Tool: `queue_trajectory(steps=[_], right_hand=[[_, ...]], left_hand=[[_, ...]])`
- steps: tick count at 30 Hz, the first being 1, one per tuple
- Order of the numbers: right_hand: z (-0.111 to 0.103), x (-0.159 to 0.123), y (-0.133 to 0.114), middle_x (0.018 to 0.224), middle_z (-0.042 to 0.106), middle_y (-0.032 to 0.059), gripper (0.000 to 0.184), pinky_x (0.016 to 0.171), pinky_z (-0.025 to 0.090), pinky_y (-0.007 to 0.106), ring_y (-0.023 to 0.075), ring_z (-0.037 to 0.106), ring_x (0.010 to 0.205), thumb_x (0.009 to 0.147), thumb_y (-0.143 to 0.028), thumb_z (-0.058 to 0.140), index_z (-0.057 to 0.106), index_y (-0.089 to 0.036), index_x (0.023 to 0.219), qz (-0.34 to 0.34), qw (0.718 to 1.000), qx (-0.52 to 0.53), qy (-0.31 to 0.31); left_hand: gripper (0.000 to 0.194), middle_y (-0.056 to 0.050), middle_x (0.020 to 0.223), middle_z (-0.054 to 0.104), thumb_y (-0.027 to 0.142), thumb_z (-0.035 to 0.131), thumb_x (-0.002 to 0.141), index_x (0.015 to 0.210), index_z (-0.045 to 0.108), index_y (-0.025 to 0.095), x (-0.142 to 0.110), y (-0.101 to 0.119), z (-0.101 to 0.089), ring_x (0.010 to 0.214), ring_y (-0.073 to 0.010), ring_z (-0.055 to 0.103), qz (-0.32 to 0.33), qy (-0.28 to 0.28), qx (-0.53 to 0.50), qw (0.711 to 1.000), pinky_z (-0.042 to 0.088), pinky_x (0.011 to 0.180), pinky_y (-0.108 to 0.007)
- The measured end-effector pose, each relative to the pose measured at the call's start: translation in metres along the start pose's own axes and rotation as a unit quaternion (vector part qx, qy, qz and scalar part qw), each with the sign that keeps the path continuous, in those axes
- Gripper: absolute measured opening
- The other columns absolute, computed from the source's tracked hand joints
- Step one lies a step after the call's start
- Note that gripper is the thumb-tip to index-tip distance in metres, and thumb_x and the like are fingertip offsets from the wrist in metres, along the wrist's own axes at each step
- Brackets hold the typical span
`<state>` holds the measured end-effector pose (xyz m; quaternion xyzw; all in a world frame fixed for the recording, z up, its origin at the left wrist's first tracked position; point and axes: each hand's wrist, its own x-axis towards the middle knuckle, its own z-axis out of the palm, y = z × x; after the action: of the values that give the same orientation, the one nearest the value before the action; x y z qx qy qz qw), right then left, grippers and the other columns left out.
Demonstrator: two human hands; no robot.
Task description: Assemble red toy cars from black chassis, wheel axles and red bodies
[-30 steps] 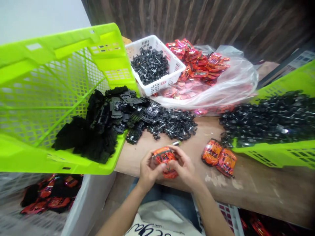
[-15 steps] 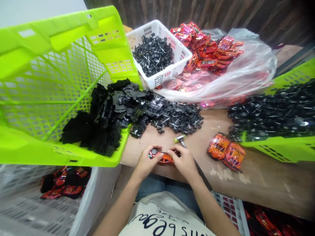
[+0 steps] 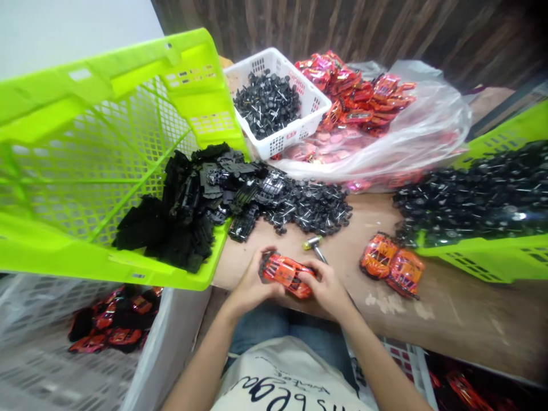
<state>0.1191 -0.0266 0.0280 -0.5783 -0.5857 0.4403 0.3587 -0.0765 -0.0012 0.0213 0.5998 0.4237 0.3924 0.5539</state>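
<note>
An orange-red toy car point(image 3: 287, 274) is held between both hands over the table's near edge, its shiny upper side facing up. My left hand point(image 3: 253, 288) wraps round its left end. At the other end, my right hand point(image 3: 326, 284) grips it with the thumb on top. Just beyond the right hand lies a small hammer point(image 3: 314, 245) with a yellow-ended head; its handle runs partly under my right arm. Two more orange toy cars point(image 3: 391, 264) rest side by side on the table to the right.
A tipped green crate point(image 3: 205, 74) spills black chassis parts point(image 3: 184, 222) at left. Wheel axles point(image 3: 312, 208) lie in a heap beside them. Behind are a white basket point(image 3: 278, 145) of wheels and a plastic bag point(image 3: 445, 114) of red car bodies. Another green crate point(image 3: 483, 265) holds wheels at right.
The toy car was turned on its side, showing a wheel, and is now top side up again. Both hands have kept hold of it. The hammer has come into fuller view.
</note>
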Motion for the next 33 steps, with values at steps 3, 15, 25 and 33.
queue_trajectory(steps=[3, 15, 25, 33], right_hand=[[-0.011, 0.006, 0.0, 0.09, 0.071, 0.0079, 0.038, 0.071, 0.051, 0.034, 0.0219, 0.066, 0.081, 0.087, -0.047, 0.048, 0.066, -0.016, 0.101, 0.078, 0.99, 0.109, -0.05], [0.011, -0.017, -0.001, 0.081, 0.066, 0.0072, 0.02, 0.072, 0.042, 0.031, 0.0202, 0.058, 0.077, 0.091, -0.019, 0.046, 0.063, -0.018, 0.082, -0.17, 0.941, -0.276, 0.099], [0.011, 0.014, -0.003, 0.06, 0.062, 0.0091, 0.048, 0.059, 0.035, 0.029, 0.0184, 0.056, 0.057, 0.097, -0.036, 0.03, 0.062, -0.017, 0.066, -0.085, 0.913, -0.327, 0.23], [-0.026, -0.041, 0.024, 0.082, 0.062, 0.0157, 0.046, 0.067, 0.042, 0.036, 0.028, 0.059, 0.078, 0.091, -0.055, 0.036, 0.059, -0.015, 0.088, -0.006, 0.883, -0.408, 0.232]], left_hand=[[0.065, -0.009, 0.124, 0.056, 0.023, 0.08, 0.061, 0.12, 0.053, 0.025, 0.0, 0.007, -0.009, 0.122, -0.0255, 0.047, 0.098, -0.032, 0.077, 0.992, 0.036, 0.102, -0.038], [0.013, -0.006, 0.085, 0.065, 0.023, 0.071, 0.07, 0.079, 0.065, 0.017, 0.017, -0.014, 0.011, 0.088, -0.0215, 0.062, 0.065, 0.006, 0.058, 0.996, 0.047, 0.08, -0.033], [0.018, -0.002, 0.077, 0.063, 0.035, 0.064, 0.079, 0.083, 0.065, 0.018, -0.003, 0.01, 0.044, 0.074, -0.0157, 0.058, 0.035, 0.133, 0.088, 0.987, 0.044, 0.068, -0.026], [0.023, -0.004, 0.084, 0.066, 0.032, 0.07, 0.069, 0.084, 0.065, 0.017, 0.03, -0.005, 0.027, 0.082, -0.0201, 0.061, -0.047, 0.125, 0.166, 0.977, 0.046, 0.075, -0.031]])
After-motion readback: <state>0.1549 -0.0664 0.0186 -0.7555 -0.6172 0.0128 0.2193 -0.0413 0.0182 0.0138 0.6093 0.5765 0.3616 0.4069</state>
